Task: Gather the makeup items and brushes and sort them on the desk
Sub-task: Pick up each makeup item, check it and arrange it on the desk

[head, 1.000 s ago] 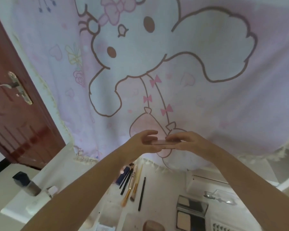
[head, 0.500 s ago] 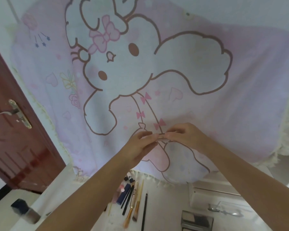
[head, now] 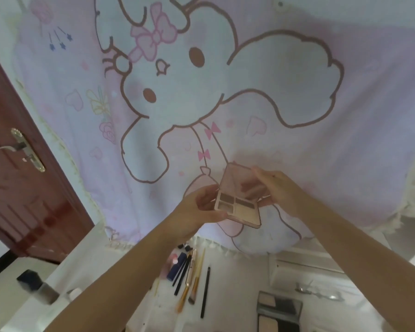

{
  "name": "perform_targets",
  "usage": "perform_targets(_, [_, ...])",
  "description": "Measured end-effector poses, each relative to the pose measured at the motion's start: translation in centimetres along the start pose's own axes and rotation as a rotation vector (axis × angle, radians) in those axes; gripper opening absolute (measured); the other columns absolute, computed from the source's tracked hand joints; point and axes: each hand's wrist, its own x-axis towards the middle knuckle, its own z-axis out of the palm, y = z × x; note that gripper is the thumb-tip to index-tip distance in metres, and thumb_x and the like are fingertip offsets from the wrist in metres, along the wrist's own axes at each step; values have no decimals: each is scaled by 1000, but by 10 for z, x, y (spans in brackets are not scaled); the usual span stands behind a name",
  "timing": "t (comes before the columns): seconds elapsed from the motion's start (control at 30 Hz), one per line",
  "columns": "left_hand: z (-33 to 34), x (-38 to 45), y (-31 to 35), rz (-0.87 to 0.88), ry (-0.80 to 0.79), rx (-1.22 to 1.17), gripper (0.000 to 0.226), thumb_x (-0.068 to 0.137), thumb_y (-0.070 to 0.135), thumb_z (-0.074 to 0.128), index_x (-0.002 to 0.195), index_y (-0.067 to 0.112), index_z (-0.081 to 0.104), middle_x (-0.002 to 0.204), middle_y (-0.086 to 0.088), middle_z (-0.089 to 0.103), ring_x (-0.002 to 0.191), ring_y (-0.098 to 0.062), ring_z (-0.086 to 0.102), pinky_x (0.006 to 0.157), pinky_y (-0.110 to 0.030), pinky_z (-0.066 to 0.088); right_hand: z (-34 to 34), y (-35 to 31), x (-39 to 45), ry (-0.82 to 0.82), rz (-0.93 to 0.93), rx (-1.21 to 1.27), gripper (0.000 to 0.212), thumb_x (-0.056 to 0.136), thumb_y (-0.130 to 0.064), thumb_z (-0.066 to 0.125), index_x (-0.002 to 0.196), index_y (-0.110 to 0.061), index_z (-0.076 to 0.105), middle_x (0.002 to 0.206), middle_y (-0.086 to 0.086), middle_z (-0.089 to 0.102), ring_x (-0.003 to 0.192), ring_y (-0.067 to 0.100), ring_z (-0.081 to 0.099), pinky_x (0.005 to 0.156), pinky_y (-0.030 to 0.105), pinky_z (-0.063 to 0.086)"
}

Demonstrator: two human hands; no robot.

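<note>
- The pink eyeshadow palette is held open in the air above the desk, in front of the cartoon curtain; its lid stands up and brown and beige pans show in the base.
- The left hand grips the base, thumb curled on the near edge; the right hand pinches the lid from the right side.
- Below on the desk lie several brushes and a black pencil, side by side; a dark compact lies open to the right, well apart from them.
- A metal tool lies further right; a dark-capped bottle stands at the left; a red-brown door is behind.
</note>
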Motion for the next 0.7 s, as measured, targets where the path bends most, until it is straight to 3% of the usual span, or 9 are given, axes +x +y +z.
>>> perform_targets(0.1, [-9, -9, -23, -76, -50, 72, 54, 76, -21, 54, 99, 29, 55, 88, 16, 72, 83, 0, 68, 78, -18, 54, 2, 16, 6, -41, 148, 21, 47, 91, -45, 37, 82, -8, 64, 70, 6, 68, 59, 21, 63, 57, 29, 56])
perform_targets(0.27, [-6, -23, -81, -246, -70, 172, 64, 73, -20, 60, 126, 14, 44, 103, 0, 64, 91, -13, 64, 79, -23, 55, 25, 62, 17, -67, 306, -135, 46, 93, -44, 39, 71, -10, 60, 51, -5, 66, 55, 13, 59, 56, 23, 48])
perform_targets(0.37, [-2, -27, -119, -305, -48, 213, 68, 73, -18, 62, 132, 8, 41, 106, -4, 60, 94, -16, 60, 77, -19, 53, 40, 95, 20, -77, 316, -317, 37, 97, -30, 39, 73, -10, 57, 64, 1, 61, 56, 12, 51, 50, 20, 37])
perform_targets(0.47, [0, -29, -152, -362, -74, 354, 67, 75, -10, 66, 133, 11, 41, 105, 0, 56, 97, -14, 56, 72, -10, 50, 52, 124, 21, -129, 287, -549, 34, 97, -23, 37, 94, 2, 61, 79, 9, 62, 65, 18, 56, 58, 24, 42])
perform_targets(0.53, [1, -28, -172, -406, -113, 437, 68, 76, -5, 68, 136, 12, 40, 107, -2, 56, 96, -13, 55, 75, -12, 49, 60, 141, 18, -190, 236, -793, 37, 98, -22, 34, 98, 3, 60, 94, 17, 63, 83, 27, 59, 71, 29, 42])
perform_targets(0.6, [5, -28, -188, -454, -134, 500, 66, 77, -1, 68, 135, 14, 41, 116, -8, 58, 95, -14, 55, 81, -19, 48, 70, 158, 14, -278, 188, -1002, 36, 99, -21, 29, 105, 0, 58, 105, 18, 61, 95, 28, 58, 75, 30, 41])
perform_targets(0.7, [17, -28, -208, -461, -161, 597, 54, 79, 6, 68, 129, 10, 47, 121, -9, 60, 106, -21, 59, 87, -21, 43, 79, 182, 10, -367, 118, -1205, 27, 97, -11, 33, 108, -1, 56, 103, 15, 62, 90, 26, 59, 64, 28, 41])
